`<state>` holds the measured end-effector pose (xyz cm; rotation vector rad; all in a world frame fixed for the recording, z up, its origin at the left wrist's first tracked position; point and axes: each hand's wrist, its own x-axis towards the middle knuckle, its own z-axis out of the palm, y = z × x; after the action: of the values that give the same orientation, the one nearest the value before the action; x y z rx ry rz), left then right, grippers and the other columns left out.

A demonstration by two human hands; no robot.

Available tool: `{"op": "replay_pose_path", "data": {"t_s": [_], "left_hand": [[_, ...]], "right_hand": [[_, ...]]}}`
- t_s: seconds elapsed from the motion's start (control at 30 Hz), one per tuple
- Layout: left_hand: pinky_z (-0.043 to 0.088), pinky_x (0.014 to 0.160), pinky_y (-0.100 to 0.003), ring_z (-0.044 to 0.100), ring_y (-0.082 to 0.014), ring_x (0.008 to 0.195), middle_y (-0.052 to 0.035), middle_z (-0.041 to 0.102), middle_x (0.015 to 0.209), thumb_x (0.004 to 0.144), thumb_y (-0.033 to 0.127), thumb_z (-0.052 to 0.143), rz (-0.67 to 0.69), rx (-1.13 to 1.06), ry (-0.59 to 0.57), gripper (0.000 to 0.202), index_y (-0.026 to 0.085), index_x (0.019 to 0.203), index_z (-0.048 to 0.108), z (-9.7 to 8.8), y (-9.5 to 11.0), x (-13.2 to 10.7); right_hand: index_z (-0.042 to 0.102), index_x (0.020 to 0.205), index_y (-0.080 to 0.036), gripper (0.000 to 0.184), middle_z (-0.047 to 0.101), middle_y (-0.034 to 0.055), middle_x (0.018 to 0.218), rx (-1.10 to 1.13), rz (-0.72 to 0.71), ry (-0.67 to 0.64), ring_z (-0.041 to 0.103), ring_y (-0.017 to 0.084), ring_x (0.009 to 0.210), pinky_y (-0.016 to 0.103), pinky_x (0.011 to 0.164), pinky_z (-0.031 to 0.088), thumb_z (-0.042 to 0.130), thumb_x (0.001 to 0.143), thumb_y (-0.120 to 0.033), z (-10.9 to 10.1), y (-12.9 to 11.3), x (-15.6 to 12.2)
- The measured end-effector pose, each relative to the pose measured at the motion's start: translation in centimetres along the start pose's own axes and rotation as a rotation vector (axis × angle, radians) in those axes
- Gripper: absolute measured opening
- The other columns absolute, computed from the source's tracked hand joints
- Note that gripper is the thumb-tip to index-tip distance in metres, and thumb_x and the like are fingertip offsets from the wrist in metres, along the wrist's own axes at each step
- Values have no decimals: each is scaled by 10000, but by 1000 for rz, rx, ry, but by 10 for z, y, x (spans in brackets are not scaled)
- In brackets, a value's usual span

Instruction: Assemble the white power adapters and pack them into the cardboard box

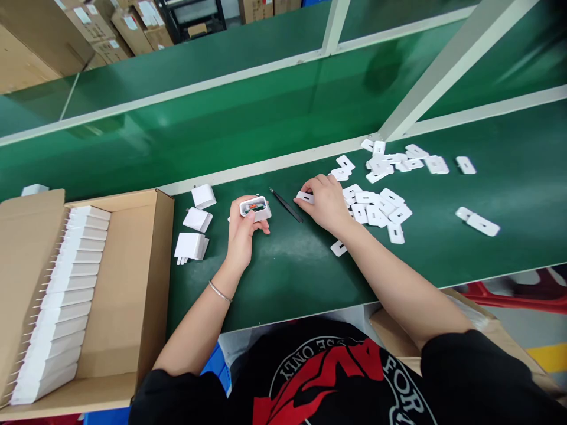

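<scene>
My left hand (243, 231) is closed around a white charger housing (254, 208), held open side up so a circuit board shows inside. My right hand (325, 203) rests on the green bench and pinches a small white cover plate (305, 198) at the edge of a scattered pile of cover plates (376, 206). Black tweezers (286, 205) lie on the mat between the two hands.
Three white charger housings (197, 221) lie left of my left hand. A cardboard box (146, 277) at the left holds a row of white chargers (66, 289). More cover plates (398, 159) lie farther right. A white rail (274, 162) borders the green conveyor behind.
</scene>
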<state>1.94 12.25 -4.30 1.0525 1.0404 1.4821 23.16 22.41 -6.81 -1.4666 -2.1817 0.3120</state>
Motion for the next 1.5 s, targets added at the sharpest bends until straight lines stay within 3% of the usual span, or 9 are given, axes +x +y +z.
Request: {"op": "replay_pose_path", "data": {"t_s": [0.13, 0.3, 0.5, 0.77, 0.93, 1.07, 1.2, 1.33, 1.5], "left_hand": [[542, 601, -286, 614, -135, 673, -52, 691, 1032, 1020, 621, 484, 25, 44, -43, 425, 240, 1172, 591, 0, -5, -1], [540, 661, -324, 599, -169, 739, -57, 653, 996, 1071, 646, 309, 58, 219, -142, 537, 240, 1207, 633, 2, -11, -7], [550, 904, -398, 638, -234, 1013, -97, 676, 1171, 1103, 598, 236, 132, 457, -224, 559, 237, 1221, 646, 7, -8, -11], [538, 958, -390, 655, -239, 1089, -93, 695, 1200, 1092, 492, 430, 193, 456, -207, 355, 223, 1174, 646, 8, -5, -8], [549, 938, -396, 669, -239, 1034, -82, 721, 1145, 1058, 486, 502, 191, 475, -273, 303, 220, 1085, 644, 4, -3, -4], [546, 953, -392, 667, -235, 1043, -75, 715, 1145, 1066, 468, 496, 145, 458, -286, 284, 225, 1092, 641, 3, -3, -5], [564, 890, -360, 671, -221, 1035, -78, 690, 1185, 1087, 486, 459, 119, 407, -228, 305, 245, 1170, 627, 5, -6, -8], [587, 801, -345, 663, -193, 962, -114, 610, 1329, 1099, 502, 407, 185, 333, -161, 345, 253, 1249, 592, 5, -9, -9], [592, 814, -366, 652, -220, 1080, -125, 559, 1380, 1111, 475, 371, 292, 367, -170, 338, 272, 1312, 552, 4, -10, -10]], "right_hand": [[633, 960, -230, 187, 700, 94, 1000, 249, -43, 101, 585, 305, 960, 475, 911, 461, 713, 922, -394, -9, -17, -3], [630, 977, -260, 215, 702, 31, 934, 562, -317, 220, 615, 249, 899, 427, 846, 446, 760, 926, -423, -24, -50, -20], [668, 1030, -266, 215, 694, 43, 978, 489, -445, 145, 638, 255, 933, 440, 848, 413, 753, 929, -436, -15, -64, -31], [631, 1025, -256, 195, 664, 34, 950, 487, -511, 204, 634, 237, 916, 414, 822, 402, 736, 958, -407, -12, -60, -30], [620, 1010, -261, 151, 661, 47, 983, 420, -540, 108, 618, 248, 926, 425, 826, 393, 679, 989, -398, -8, -58, -30], [604, 1027, -262, 153, 648, 49, 1005, 435, -556, 110, 618, 248, 946, 422, 832, 412, 693, 982, -378, -9, -59, -31], [584, 1155, -269, 314, 632, 73, 1078, 575, -488, 67, 601, 280, 1056, 451, 883, 468, 740, 911, -391, -14, -61, -31], [571, 1248, -245, 367, 603, 85, 1124, 880, -242, -12, 587, 245, 1016, 419, 875, 507, 595, 990, -504, -13, -57, -30], [570, 1191, -245, 457, 648, 19, 924, 1063, -44, -309, 614, 196, 856, 361, 813, 508, 415, 1062, -654, -9, -54, -31]]}}
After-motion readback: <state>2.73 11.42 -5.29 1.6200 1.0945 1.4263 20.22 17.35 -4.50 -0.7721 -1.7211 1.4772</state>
